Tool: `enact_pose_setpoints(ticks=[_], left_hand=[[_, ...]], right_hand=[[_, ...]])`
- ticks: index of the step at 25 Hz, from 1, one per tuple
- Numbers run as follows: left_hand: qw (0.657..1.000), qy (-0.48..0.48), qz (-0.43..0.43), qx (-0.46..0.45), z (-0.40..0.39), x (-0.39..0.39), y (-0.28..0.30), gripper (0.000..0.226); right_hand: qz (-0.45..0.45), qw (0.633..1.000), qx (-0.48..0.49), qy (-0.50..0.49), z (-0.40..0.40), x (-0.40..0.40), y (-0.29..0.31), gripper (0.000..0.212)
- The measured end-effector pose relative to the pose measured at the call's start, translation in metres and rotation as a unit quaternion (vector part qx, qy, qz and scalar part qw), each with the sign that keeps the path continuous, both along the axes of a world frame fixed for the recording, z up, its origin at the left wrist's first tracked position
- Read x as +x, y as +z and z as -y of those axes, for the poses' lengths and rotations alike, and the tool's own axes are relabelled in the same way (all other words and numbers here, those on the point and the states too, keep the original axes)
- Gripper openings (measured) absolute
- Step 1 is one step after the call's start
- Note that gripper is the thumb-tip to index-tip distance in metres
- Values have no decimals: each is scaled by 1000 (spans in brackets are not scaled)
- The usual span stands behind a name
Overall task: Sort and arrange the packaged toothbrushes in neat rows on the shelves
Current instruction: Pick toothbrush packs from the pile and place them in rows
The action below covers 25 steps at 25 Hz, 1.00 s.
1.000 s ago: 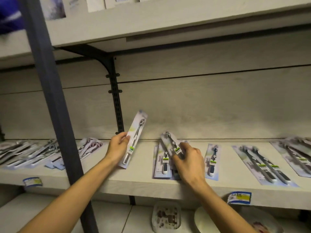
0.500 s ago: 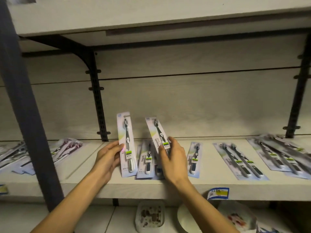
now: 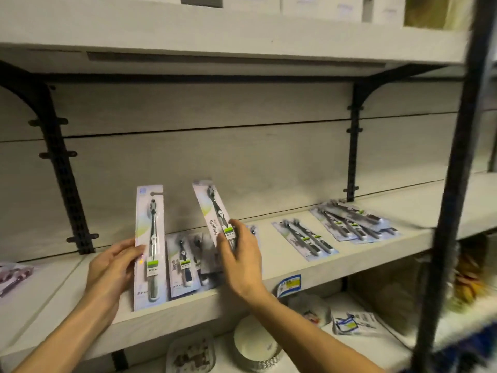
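- My left hand (image 3: pixel 113 267) pinches one toothbrush pack (image 3: pixel 149 246), now turned upright from its earlier tilt, its foot on the shelf (image 3: pixel 349 261) edge.
- My right hand (image 3: pixel 240 258) grips a second pack (image 3: pixel 213 211), lifted off the flat packs (image 3: pixel 181 265) between my hands.
- Both look ready to place; the loose pile (image 3: pixel 352 222) far right still needs sorting.
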<state>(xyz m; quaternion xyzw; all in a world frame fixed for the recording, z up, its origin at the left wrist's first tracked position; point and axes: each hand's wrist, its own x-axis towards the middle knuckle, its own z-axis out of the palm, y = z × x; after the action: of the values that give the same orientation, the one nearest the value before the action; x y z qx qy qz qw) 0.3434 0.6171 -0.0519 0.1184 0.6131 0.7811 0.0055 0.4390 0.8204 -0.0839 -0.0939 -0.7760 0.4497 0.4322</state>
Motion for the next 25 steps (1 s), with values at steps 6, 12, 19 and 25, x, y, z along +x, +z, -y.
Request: enact_pose_setpoints(ticks=[6,12,19,25], left_hand=[[996,-63,-63,-22,-58,17,29,20],[982,-163,-32,-84,-158,58,22,32],[979,-148,5,-138,-251,64,7,39],[906,-73,-194,-369,-272,70,-25,45]], right_hand=[[39,995,60,-76,-57,65,-7,51],[49,983,75,-163,-146,89,7,47],[102,984,69,-130,-213,95,14,47],[255,944,167,-125,-215,84,-8,44]])
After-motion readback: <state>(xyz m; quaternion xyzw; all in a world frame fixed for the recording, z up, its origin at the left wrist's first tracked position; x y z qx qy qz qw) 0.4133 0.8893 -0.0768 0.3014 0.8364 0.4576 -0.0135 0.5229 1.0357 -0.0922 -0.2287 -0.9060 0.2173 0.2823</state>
